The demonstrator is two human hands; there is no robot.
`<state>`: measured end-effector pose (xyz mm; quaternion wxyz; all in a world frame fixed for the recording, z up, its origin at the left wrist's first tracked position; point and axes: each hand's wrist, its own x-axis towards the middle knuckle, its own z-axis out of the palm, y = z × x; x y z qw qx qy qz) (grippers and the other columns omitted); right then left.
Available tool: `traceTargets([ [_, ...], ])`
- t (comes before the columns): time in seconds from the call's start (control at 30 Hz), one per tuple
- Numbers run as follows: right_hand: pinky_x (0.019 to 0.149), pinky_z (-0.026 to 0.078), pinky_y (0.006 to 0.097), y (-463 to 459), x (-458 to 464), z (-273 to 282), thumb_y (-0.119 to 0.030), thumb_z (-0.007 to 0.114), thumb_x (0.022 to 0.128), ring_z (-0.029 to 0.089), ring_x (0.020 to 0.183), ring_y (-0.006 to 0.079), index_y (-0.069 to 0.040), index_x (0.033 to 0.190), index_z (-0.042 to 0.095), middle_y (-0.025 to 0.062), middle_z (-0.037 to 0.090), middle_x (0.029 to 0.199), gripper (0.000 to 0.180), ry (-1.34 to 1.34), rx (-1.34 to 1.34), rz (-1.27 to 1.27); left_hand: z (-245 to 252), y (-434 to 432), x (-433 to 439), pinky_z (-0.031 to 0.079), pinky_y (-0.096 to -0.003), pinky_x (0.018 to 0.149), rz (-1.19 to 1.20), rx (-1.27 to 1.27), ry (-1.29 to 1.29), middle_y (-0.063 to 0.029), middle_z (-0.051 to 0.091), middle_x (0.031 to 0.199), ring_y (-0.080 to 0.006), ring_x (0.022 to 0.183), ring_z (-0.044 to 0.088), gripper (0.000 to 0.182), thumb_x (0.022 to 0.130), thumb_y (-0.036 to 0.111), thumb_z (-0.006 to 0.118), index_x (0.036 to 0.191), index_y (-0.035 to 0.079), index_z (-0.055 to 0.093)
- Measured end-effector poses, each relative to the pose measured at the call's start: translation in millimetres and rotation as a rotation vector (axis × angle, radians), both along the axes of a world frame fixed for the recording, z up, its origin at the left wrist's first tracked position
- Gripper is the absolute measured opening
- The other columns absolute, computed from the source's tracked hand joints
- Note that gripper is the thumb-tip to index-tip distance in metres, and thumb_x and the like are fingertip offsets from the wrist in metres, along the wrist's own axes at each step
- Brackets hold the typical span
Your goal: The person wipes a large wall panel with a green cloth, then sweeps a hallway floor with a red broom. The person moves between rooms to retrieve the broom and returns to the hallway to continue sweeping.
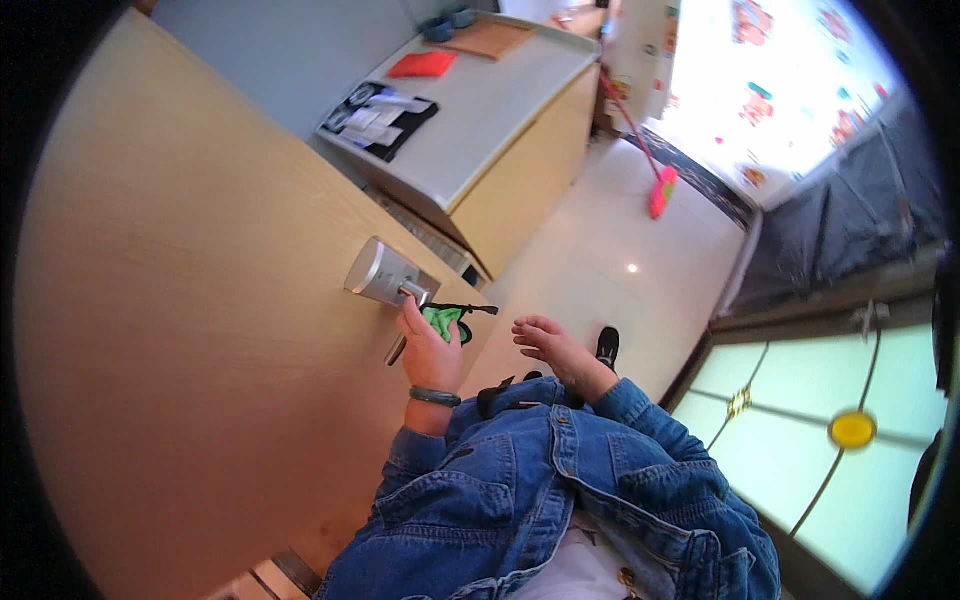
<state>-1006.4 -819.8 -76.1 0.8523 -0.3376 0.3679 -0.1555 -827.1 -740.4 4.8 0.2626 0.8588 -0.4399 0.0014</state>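
Observation:
My left hand (433, 352), with a dark bangle at its wrist, is at the metal lever handle (395, 349) of a light wooden door (225, 247). A green cloth with black edging and a black strap (442, 321) is held between its thumb and fingers. Above the fingers, a silver lock housing (382, 271) is fixed to the door. My right hand (551, 346) is to the right of the door's edge, in the air above the floor, its fingers a little bent and holding nothing.
Beyond the door stands a cabinet with a pale top (480, 120), bearing a red packet (422, 64), a wooden board (487, 37) and a black item with papers (379, 120). A pink broom (663, 193) rests on the tiled floor. A glass-panelled door (810, 420) is at right.

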Motion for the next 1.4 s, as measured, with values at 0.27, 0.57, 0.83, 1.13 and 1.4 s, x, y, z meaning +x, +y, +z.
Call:
traceTargets([
  [0.27, 0.09, 0.043, 0.0299, -96, -9, -12, -0.026, 0.052, 0.093, 0.054, 0.107, 0.0155, -0.008, 0.118, 0.053, 0.0048, 0.057, 0.116, 0.031, 0.004, 0.021, 0.378, 17, -24, -28, 0.051, -0.0447, 0.067, 0.381, 0.253, -0.129, -0.0178, 0.048, 0.111, -0.0385, 0.086, 0.059, 0.046, 0.08, 0.02, 0.063, 0.117, 0.005, 0.04],
  [0.57, 0.087, 0.042, 0.0281, -175, -24, -38, -0.027, 0.055, 0.092, 0.053, 0.101, 0.0133, -0.01, 0.112, 0.055, 0.0019, 0.057, 0.11, 0.027, -0.091, 0.126, 0.542, 29, -54, -46, 0.052, -0.0474, 0.063, 0.673, 0.627, -0.129, -0.015, 0.05, 0.101, -0.0391, 0.079, 0.061, 0.034, 0.079, 0.022, 0.064, 0.099, 0.006, 0.041],
  [0.83, 0.082, 0.043, 0.0266, -182, -12, -60, -0.026, 0.054, 0.092, 0.055, 0.097, 0.0116, -0.009, 0.111, 0.056, 0.0011, 0.059, 0.105, 0.026, -0.032, 0.226, 0.753, 27, -37, -124, 0.052, -0.0477, 0.065, 0.942, 0.638, -0.005, -0.0197, 0.046, 0.118, -0.041, 0.082, 0.06, 0.049, 0.08, 0.026, 0.063, 0.116, 0.002, 0.04],
  [1.13, 0.086, 0.041, 0.0292, -174, 16, -51, -0.029, 0.055, 0.092, 0.053, 0.101, 0.0145, -0.008, 0.113, 0.055, 0.0013, 0.057, 0.107, 0.03, -0.037, 0.205, 0.98, 24, 2, -189, 0.05, -0.0462, 0.067, 1.087, 0.671, 0.077, -0.0192, 0.06, 0.101, -0.0383, 0.082, 0.06, 0.04, 0.079, 0.026, 0.064, 0.11, 0.003, 0.055],
  [1.4, 0.087, 0.041, 0.0297, -169, 36, -51, -0.031, 0.053, 0.092, 0.052, 0.104, 0.0165, -0.006, 0.117, 0.053, 0.0051, 0.056, 0.112, 0.035, -0.053, 0.193, 1.128, 18, 9, -196, 0.048, -0.0461, 0.071, 1.089, 0.837, 0.063, -0.0149, 0.064, 0.098, -0.0353, 0.087, 0.061, 0.031, 0.083, 0.033, 0.058, 0.1, 0.009, 0.066],
])
